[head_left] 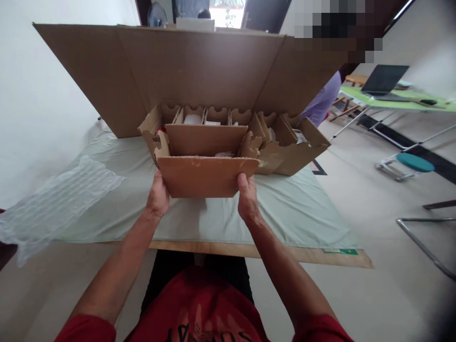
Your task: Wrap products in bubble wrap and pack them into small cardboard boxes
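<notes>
Between my two hands is an open cardboard box (208, 178), tilted so that I look into its top. My left hand (157, 194) grips its left side, and my right hand (247, 195) grips the right side with the thumb on the front face. Something pale lies inside, mostly hidden by the front wall. Right behind it stands a row of cardboard bins (290, 154) with notched edges, holding small white items that I cannot make out. A tall cardboard panel (199, 71) rises behind the bins.
Bubble wrap (67, 199) lies on the left of the cloth-covered table (295, 213), hanging over its edge. To the right are a green table (395, 102) with a laptop (384, 83) and a teal stool (415, 162). A person in a purple sleeve (322, 102) is behind the panel.
</notes>
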`<state>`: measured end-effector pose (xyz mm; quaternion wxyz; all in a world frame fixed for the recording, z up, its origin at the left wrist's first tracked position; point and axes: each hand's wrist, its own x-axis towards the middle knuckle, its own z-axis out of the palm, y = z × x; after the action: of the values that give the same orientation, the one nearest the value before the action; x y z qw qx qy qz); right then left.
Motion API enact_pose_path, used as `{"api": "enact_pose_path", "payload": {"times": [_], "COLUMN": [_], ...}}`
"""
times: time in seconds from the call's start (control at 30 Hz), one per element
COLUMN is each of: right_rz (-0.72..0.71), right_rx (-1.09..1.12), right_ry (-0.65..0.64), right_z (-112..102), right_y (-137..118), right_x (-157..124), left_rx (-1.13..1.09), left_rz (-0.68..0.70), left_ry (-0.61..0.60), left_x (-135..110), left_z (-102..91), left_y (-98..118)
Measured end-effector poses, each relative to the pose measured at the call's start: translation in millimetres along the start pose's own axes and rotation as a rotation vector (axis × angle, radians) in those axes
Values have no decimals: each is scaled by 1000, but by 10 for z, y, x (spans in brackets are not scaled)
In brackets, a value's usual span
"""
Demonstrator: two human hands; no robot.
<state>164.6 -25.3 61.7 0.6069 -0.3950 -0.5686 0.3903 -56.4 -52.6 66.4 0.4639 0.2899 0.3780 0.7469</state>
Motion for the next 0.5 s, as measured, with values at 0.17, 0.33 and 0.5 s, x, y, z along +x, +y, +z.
{"api": "enact_pose_path", "payload": {"times": [0.17, 0.33, 0.5], "right_rz": [-21, -14, -2], "right_rx": [32, 39, 30], "right_ry": [22, 21, -39], "right_z": [-13, -114, -56], "right_y": [-56, -61, 160], "right_x": [36, 31, -75], "left_rx": [-11, -32, 13], "left_rz": [-15, -8, -22], "left_ry": [-37, -46, 12], "left_x": [-14, -65, -283], "left_z": [81, 107, -165], "left_y": [73, 7, -92]}}
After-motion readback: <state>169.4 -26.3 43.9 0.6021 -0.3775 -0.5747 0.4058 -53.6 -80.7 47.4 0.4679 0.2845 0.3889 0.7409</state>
